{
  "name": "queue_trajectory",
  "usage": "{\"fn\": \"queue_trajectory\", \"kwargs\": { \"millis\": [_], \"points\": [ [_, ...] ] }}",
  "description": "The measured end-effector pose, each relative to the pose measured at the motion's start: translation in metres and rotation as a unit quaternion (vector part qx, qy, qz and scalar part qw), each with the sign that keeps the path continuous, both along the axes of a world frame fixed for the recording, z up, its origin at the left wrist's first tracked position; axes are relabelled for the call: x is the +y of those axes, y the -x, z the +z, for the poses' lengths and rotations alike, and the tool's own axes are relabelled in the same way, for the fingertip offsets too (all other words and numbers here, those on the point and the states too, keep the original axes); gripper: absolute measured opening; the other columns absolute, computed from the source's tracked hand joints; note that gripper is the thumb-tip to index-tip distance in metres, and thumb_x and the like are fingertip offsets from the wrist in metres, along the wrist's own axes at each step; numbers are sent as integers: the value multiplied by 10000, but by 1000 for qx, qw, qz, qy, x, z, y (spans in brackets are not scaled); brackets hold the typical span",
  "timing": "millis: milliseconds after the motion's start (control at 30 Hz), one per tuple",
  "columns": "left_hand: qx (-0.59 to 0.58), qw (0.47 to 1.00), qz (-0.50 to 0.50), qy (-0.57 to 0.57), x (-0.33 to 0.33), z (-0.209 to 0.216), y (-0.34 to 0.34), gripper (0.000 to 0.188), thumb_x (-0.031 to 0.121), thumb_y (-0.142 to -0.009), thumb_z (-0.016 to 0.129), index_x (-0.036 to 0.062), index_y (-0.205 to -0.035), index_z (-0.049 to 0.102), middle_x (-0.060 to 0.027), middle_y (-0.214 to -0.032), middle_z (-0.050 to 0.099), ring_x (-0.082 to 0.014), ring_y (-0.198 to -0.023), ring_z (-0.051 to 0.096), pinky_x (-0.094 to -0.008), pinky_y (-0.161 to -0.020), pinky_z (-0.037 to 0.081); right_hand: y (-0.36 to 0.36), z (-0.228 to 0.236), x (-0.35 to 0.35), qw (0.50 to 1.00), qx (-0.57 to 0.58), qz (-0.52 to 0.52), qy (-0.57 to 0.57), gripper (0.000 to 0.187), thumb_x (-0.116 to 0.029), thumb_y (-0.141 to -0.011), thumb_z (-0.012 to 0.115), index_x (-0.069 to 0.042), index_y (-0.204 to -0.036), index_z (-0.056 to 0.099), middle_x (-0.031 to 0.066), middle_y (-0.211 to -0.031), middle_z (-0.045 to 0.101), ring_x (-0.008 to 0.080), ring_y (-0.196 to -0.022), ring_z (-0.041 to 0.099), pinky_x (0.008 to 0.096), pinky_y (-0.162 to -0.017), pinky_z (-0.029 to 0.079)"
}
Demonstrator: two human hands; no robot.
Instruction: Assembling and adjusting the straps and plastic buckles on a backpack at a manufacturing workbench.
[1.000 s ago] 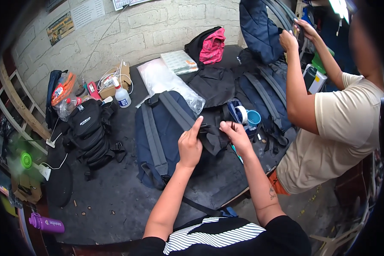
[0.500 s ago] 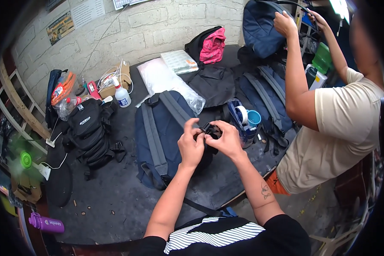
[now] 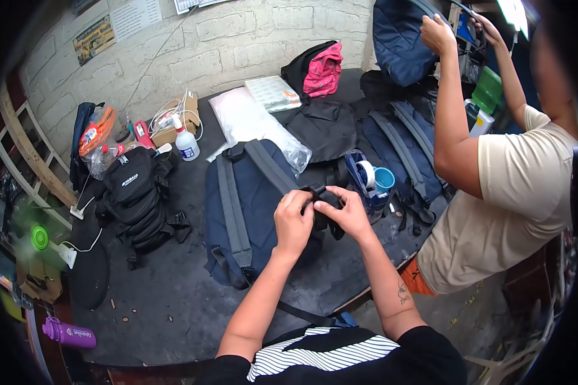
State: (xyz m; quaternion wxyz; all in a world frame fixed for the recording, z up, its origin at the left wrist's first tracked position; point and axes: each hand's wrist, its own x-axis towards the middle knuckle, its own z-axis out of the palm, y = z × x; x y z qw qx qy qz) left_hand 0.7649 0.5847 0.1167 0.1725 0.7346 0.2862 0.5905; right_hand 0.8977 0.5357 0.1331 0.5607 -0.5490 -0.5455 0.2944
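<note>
Both my hands pinch a black webbing strap with a dark plastic buckle (image 3: pixel 317 190) over the right edge of a navy backpack (image 3: pixel 258 215). My left hand (image 3: pixel 293 223) holds the strap from one side, its fingers folded together. Opposite it, the thumb and fingers of my right hand (image 3: pixel 345 215) close on the same strap. Part of the strap and buckle is hidden by my fingertips. The backpack lies on the dark table with its grey shoulder straps (image 3: pixel 233 215) facing up.
A black bag (image 3: pixel 131 183) and a spray bottle (image 3: pixel 186 142) are at left. Beyond the backpack lies a clear plastic package (image 3: pixel 241 119). A caddy with a blue cup (image 3: pixel 384 179) and another navy backpack (image 3: pixel 392 144) sit right, beside a co-worker (image 3: pixel 520 167) holding up a blue bag (image 3: pixel 404 48).
My left fingers, raised and spread before, have folded down onto the strap. The buckle has turned a little between my hands. The co-worker's hands and blue bag appear slightly farther right.
</note>
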Motion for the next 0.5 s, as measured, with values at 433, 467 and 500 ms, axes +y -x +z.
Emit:
{"fn": "queue_trajectory", "kwargs": {
  "millis": [433, 467, 500],
  "points": [
    [-81, 939, -253, 217, 21, 39, 10, 369, -7, -766, 633, 50, -1130, 629, -33, -857, 618, -53, -720, 546, -222, -656, 460, 1, 16, -1, 974, -193, -74, -88, 406, -234, -672, 787, 17, -926, 595, 104, -801, 598, 226, -703, 602, 314, -635, 473],
    [-62, 948, -245, 193, 25, 45, 10, 378, 5, -745, 669, 47, -1119, 638, -31, -854, 615, -51, -714, 546, -225, -642, 461, -2, 23, -1, 977, -189, -75, -69, 386, -212, -677, 786, 18, -920, 593, 80, -796, 590, 186, -701, 590, 294, -634, 467],
    [-64, 951, -239, 185, 28, 55, 9, 396, 18, -714, 708, 43, -1104, 647, -36, -822, 602, -67, -696, 557, -228, -628, 462, -5, 22, 5, 996, -46, -51, -60, 320, -176, -696, 779, 6, -878, 589, 23, -759, 578, 101, -661, 539, 247, -617, 448]
  ]
}}
